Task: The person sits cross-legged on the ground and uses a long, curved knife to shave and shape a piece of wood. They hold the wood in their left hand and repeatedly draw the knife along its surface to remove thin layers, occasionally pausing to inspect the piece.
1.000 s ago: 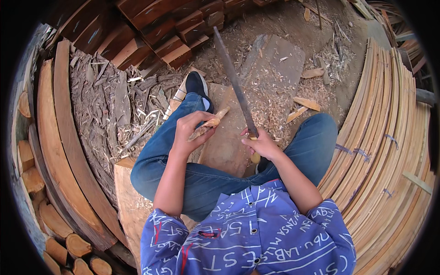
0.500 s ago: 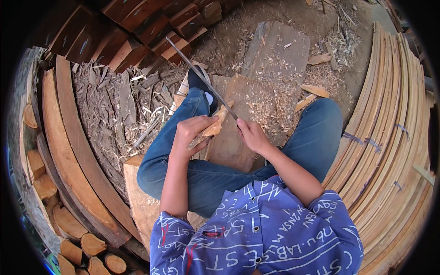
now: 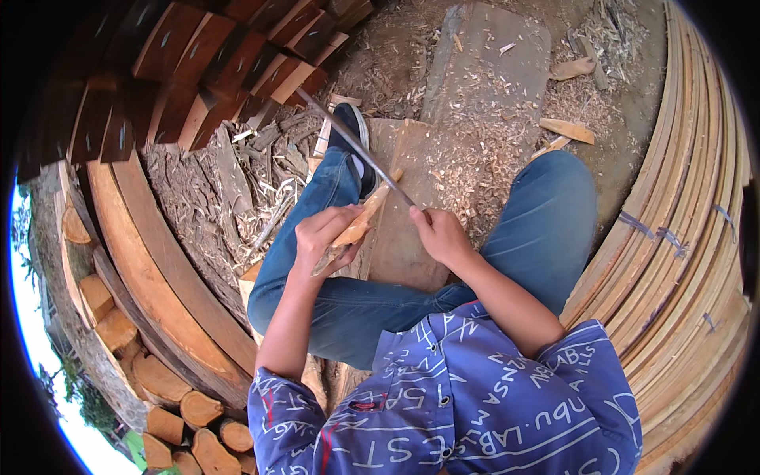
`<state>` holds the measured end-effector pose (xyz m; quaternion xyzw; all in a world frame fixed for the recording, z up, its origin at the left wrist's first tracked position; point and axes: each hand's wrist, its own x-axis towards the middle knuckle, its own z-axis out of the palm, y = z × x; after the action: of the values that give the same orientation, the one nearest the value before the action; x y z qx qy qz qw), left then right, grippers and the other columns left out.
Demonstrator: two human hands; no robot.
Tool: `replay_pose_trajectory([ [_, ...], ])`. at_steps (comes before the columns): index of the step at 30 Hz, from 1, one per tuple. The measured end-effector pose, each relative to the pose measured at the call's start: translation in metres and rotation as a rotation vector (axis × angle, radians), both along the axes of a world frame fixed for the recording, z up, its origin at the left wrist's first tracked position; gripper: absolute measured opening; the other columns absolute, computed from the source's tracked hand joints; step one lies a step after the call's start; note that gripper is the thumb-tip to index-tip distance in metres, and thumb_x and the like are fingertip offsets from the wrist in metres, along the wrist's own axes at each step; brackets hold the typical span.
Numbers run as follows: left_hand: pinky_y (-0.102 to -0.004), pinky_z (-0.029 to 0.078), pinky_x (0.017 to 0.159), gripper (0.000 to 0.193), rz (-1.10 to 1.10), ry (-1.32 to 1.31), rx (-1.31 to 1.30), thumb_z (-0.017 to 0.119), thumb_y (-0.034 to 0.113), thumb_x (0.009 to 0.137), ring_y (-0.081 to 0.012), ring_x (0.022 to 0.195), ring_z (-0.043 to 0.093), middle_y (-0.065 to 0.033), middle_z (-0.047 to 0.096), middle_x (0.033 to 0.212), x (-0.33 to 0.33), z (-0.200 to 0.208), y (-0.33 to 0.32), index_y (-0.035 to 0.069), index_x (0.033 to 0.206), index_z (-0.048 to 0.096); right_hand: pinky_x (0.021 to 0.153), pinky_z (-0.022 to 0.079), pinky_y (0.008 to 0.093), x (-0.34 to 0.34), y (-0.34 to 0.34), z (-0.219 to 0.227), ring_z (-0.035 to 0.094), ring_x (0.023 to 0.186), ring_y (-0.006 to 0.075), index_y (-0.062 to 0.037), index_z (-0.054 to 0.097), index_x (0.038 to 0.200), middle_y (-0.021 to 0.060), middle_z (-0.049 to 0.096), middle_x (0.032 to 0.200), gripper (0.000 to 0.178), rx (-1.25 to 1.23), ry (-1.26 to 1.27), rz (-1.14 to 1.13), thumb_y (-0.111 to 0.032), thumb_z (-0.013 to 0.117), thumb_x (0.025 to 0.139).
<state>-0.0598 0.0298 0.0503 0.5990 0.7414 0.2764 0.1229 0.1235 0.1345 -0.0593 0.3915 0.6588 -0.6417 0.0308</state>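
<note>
My left hand (image 3: 323,236) is closed around a piece of roughly carved pale wood (image 3: 360,222), which slants up and away from the palm. In my right hand (image 3: 442,236) is a long narrow metal blade (image 3: 353,142), its handle hidden by my fingers. The blade runs from the right fist toward the far left and passes across the far end of the wood; whether the edge touches it I cannot tell. Both hands hover over my bent legs in jeans (image 3: 372,305).
Stacked dark wood blocks (image 3: 190,55) rise at the far left. Curved planks (image 3: 150,261) and cut logs (image 3: 202,408) lie on the left, bundled long strips (image 3: 673,229) on the right. Shavings (image 3: 483,170) and flat boards (image 3: 495,59) cover the ground ahead.
The wood piece has turned in my left hand, and more of its near end shows. The blade still crosses its far end. The whole view has shifted slightly.
</note>
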Motion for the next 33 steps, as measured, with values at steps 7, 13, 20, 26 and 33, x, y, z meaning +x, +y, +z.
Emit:
replay_pose_trajectory([
  [7, -0.0328, 0.060, 0.069, 0.024, -0.265, -0.050, -0.010, 0.078, 0.002, 0.070, -0.0281, 0.078, 0.072, -0.0160, 0.069, 0.083, -0.037, 0.024, 0.062, -0.004, 0.090, 0.066, 0.052, 0.037, 0.0386, -0.015, 0.029, -0.002, 0.043, 0.050, 0.0180, 0.0014, 0.050, 0.066, 0.0115, 0.045, 0.053, 0.049, -0.109, 0.130, -0.203, -0.035, 0.047, 0.099],
  [13, -0.0336, 0.055, 0.062, 0.036, -0.530, -0.241, -0.260, 0.075, 0.000, 0.068, -0.0301, 0.076, 0.069, -0.0157, 0.067, 0.091, -0.043, 0.030, 0.158, -0.002, 0.103, 0.066, 0.054, 0.039, 0.0402, 0.000, 0.065, 0.018, 0.048, 0.052, 0.0246, 0.0039, 0.056, 0.070, 0.0164, 0.050, 0.056, 0.049, -0.056, 0.097, -0.287, -0.037, 0.052, 0.097],
  [20, -0.0348, 0.054, 0.074, 0.049, -0.659, -0.370, -0.582, 0.069, -0.006, 0.063, -0.0326, 0.090, 0.067, -0.0171, 0.066, 0.104, -0.033, 0.028, 0.210, -0.002, 0.112, 0.063, 0.055, 0.039, 0.0420, -0.001, 0.040, 0.014, 0.047, 0.051, 0.0272, 0.0057, 0.057, 0.070, 0.0200, 0.051, 0.057, 0.053, -0.223, -0.010, -0.584, -0.039, 0.051, 0.097],
  [26, -0.0359, 0.054, 0.077, 0.040, -0.600, -0.244, -0.542, 0.073, -0.004, 0.067, -0.0327, 0.090, 0.067, -0.0157, 0.067, 0.101, -0.017, 0.006, 0.208, -0.001, 0.106, 0.066, 0.056, 0.041, 0.0451, -0.033, 0.007, -0.002, 0.054, 0.054, 0.0335, 0.0082, 0.058, 0.069, 0.0262, 0.053, 0.059, 0.062, -0.457, 0.063, -0.902, -0.046, 0.047, 0.097],
  [33, -0.0328, 0.055, 0.075, 0.030, -0.641, -0.225, -0.543, 0.075, -0.007, 0.069, -0.0286, 0.084, 0.070, -0.0150, 0.070, 0.094, -0.012, 0.009, 0.207, 0.000, 0.098, 0.069, 0.061, 0.044, 0.0456, -0.015, 0.010, 0.007, 0.060, 0.061, 0.0367, 0.0083, 0.059, 0.071, 0.0280, 0.056, 0.063, 0.065, -0.389, -0.240, -0.768, -0.050, 0.045, 0.097],
])
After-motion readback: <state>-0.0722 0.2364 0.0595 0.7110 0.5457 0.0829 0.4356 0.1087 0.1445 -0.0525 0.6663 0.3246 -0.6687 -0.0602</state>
